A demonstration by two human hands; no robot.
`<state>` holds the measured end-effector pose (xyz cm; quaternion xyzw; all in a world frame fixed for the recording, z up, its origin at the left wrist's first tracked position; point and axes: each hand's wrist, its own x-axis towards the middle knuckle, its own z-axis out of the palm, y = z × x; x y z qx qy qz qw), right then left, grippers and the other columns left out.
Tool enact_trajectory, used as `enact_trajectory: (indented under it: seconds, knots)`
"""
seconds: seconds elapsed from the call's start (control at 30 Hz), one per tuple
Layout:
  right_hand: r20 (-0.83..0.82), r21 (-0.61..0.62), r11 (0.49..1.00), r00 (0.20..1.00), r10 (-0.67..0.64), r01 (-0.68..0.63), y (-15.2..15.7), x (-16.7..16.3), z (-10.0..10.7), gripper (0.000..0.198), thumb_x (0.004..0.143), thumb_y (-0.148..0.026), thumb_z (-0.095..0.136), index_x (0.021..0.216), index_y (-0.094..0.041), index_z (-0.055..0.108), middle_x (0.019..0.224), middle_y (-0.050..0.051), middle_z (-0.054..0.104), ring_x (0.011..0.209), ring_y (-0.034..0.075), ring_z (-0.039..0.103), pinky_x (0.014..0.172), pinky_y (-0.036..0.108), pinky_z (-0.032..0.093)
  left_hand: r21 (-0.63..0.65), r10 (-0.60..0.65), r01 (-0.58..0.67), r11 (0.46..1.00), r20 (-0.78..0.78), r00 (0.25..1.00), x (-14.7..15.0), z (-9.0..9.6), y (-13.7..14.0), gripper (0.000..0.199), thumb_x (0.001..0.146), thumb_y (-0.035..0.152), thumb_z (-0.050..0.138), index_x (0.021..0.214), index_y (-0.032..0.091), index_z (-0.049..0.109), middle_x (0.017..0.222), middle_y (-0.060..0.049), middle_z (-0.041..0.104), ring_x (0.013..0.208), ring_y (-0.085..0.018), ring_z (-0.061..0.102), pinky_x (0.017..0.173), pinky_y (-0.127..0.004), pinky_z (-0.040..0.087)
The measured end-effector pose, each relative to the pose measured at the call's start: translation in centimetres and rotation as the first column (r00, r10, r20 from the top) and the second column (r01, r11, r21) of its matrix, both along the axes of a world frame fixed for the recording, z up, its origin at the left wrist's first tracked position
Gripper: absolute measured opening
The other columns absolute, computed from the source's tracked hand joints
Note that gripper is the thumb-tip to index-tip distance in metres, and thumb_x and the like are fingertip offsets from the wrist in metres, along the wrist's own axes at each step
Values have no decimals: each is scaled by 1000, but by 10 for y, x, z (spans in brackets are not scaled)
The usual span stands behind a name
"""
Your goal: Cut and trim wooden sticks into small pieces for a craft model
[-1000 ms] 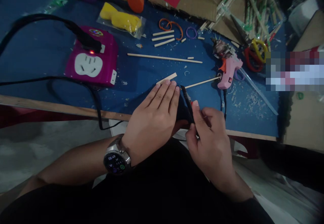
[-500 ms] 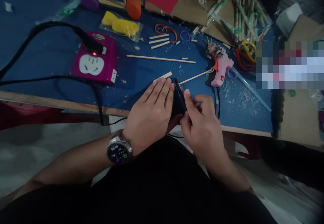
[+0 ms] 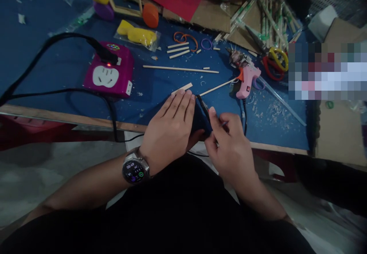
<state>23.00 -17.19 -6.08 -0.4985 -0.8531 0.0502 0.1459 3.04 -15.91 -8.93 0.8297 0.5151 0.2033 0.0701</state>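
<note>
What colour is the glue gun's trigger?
Orange: the trigger on the pink glue gun shows best in the head view.

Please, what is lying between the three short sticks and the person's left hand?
In the head view, a long thin stick, then, nearer to the left hand, a flat strip that the hand partly hides.

Between power box (image 3: 109, 74) and left hand (image 3: 170, 131) lies room to pass (cord (image 3: 113, 122) at near edge); glue gun (image 3: 247, 82) blocks right.
</note>
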Motion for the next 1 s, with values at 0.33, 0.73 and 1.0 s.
enact_trajectory:
  seconds: [0.33, 0.73, 1.0]
  knots:
    - [30, -15, 1000, 999, -18, 18, 18, -10, -1, 60, 101, -11, 50, 161, -9, 56, 126, 17, 61, 106, 25, 67, 82, 40, 67, 8, -16, 16, 1000, 3, 1000, -3, -3, 1, 77, 107, 43, 57, 164, -8, 45, 170, -33, 48, 163, -44, 45, 137, -59, 39]
    - [-47, 10, 1000, 999, 19, -18, 4, 6, 1, 59, 101, -9, 51, 160, -10, 57, 126, 17, 63, 101, 23, 69, 85, 38, 69, 5, 0, 0, 1000, -85, 996, 3, -1, -1, 82, 110, 48, 53, 164, -11, 43, 171, -35, 44, 164, -45, 42, 138, -57, 37]
    - [-10, 17, 1000, 1000, 17, -17, 4, 6, -1, 58, 101, -10, 50, 159, -9, 58, 125, 17, 63, 100, 23, 68, 78, 36, 66, -18, 16, -18, 1000, -59, 998, 3, -1, -2, 80, 109, 46, 54, 166, -10, 42, 173, -32, 44, 166, -43, 40, 139, -56, 35]
